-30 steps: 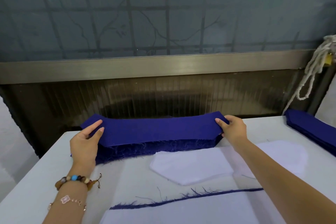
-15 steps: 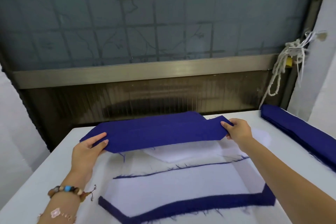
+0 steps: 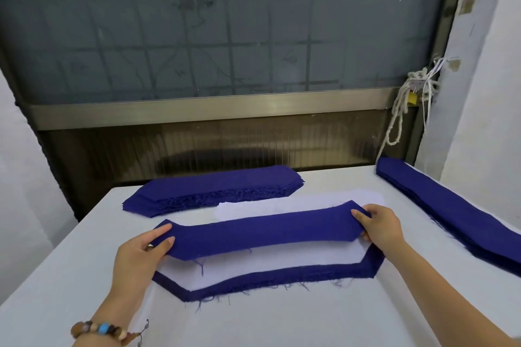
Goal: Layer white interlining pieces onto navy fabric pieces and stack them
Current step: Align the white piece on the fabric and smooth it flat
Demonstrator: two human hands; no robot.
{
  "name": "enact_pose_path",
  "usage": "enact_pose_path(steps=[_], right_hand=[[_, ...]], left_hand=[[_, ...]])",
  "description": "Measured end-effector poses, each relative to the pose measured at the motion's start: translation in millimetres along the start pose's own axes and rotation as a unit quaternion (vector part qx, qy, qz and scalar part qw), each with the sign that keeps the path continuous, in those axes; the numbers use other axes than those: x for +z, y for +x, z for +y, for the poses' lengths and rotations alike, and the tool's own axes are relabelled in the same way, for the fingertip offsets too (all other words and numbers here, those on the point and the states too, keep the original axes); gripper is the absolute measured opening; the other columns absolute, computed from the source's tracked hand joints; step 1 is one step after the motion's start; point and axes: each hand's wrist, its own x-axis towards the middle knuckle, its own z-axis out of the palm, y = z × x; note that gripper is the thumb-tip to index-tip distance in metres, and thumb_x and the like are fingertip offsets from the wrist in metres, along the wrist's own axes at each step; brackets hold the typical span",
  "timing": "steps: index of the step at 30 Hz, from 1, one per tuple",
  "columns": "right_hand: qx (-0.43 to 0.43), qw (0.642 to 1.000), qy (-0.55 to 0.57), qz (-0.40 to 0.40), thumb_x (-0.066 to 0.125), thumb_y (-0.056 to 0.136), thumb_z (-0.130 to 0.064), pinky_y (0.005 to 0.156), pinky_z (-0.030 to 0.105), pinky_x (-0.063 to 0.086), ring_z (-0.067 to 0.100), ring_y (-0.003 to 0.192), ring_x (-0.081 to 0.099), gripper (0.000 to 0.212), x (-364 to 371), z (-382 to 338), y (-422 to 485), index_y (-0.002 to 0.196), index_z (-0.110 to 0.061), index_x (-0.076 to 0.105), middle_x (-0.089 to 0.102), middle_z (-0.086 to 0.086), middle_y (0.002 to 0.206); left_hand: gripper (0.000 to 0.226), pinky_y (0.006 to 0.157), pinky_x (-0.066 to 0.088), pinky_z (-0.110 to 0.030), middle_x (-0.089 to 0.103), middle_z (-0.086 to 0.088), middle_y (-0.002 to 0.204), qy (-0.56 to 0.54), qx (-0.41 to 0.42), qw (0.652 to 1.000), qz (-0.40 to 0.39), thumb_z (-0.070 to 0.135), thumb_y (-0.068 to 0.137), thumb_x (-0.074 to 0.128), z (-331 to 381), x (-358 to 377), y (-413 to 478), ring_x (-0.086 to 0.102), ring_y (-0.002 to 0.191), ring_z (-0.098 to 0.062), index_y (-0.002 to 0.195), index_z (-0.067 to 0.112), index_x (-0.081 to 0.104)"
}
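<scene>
I hold one long navy fabric piece (image 3: 262, 234) stretched level above the table. My left hand (image 3: 141, 256) pinches its left end and my right hand (image 3: 380, 227) pinches its right end. Directly beneath it lies a layered stack: a white interlining piece (image 3: 270, 265) on top of navy fabric whose frayed edge (image 3: 267, 280) shows along the near side. A second white interlining pile (image 3: 284, 203) lies just behind the held piece. A stack of navy pieces (image 3: 214, 190) sits at the back of the table.
Another long stack of navy pieces (image 3: 451, 211) runs along the right side of the white table (image 3: 282, 321). A window with a metal sill (image 3: 208, 108) rises behind the table. A knotted white rope (image 3: 406, 104) hangs at the right corner.
Both hands lifted a single navy piece off the back stack and carried it toward me, over the layered stack in front. The view tilted down, showing more of the table.
</scene>
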Motion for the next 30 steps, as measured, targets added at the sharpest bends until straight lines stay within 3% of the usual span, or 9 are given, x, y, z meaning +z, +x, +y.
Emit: enact_pose_path(steps=[7,12,17,22,26,30], right_hand=[[-0.088,0.994,-0.047,0.038,0.059,0.094,-0.024,0.056,0.021,0.039,0.014,0.063,0.058,0.018,-2.6,13.1,-20.5,0.077,-0.017,0.060,0.063,-0.002,0.069],[-0.093,0.994,-0.016,0.059,0.060,0.093,-0.026,0.059,0.024,0.039,0.013,0.071,0.057,0.017,-1.1,21.1,-24.6,0.080,-0.016,0.062,0.064,-0.004,0.074],[-0.090,0.994,-0.031,0.046,0.062,0.092,-0.024,0.063,0.036,0.050,0.024,0.065,0.059,0.016,-4.9,26.2,-25.9,0.079,-0.015,0.062,0.064,0.000,0.071],[-0.099,0.993,-0.042,0.054,0.062,0.091,-0.021,0.062,0.030,0.045,0.020,0.069,0.059,0.014,-4.5,28.2,-27.3,0.079,-0.015,0.062,0.065,-0.002,0.072],[-0.105,0.991,-0.055,0.060,0.063,0.089,-0.019,0.059,0.024,0.042,0.016,0.070,0.058,0.014,-5.0,28.4,-29.0,0.076,-0.013,0.063,0.065,-0.003,0.071],[-0.102,0.992,-0.055,0.056,0.065,0.086,-0.017,0.057,0.019,0.039,0.013,0.070,0.057,0.012,-5.9,27.9,-30.2,0.075,-0.014,0.063,0.064,-0.004,0.070]], left_hand=[[0.030,0.066,0.051,-0.027,0.066,0.001,0.102,0.040,-0.030,0.998,-0.023,0.013,0.091,0.067,-13.5,-0.1,-16.9,0.062,0.086,-0.012,0.119,0.022,0.070],[0.034,0.058,0.046,-0.018,0.063,0.003,0.102,0.101,-0.013,0.994,-0.029,0.016,0.089,0.068,-12.5,-0.8,-21.3,0.061,0.082,-0.012,0.123,0.021,0.068],[0.033,0.051,0.044,-0.010,0.067,-0.006,0.071,0.134,0.002,0.990,-0.045,0.018,0.087,0.071,-12.5,-1.0,-23.9,0.060,0.068,-0.024,0.120,0.021,0.069],[0.030,0.051,0.040,-0.010,0.061,-0.012,0.058,0.136,0.011,0.989,-0.052,0.019,0.083,0.075,-17.3,-4.6,-22.1,0.059,0.064,-0.030,0.113,0.026,0.072],[0.022,0.056,0.044,-0.017,0.068,-0.005,0.071,0.141,0.028,0.988,-0.048,0.018,0.087,0.071,-19.2,-5.3,-22.9,0.063,0.070,-0.028,0.107,0.024,0.075],[0.020,0.062,0.046,-0.014,0.071,-0.001,0.094,0.149,0.053,0.987,-0.036,0.012,0.091,0.066,-20.1,-5.4,-23.3,0.063,0.079,-0.018,0.105,0.023,0.076]])
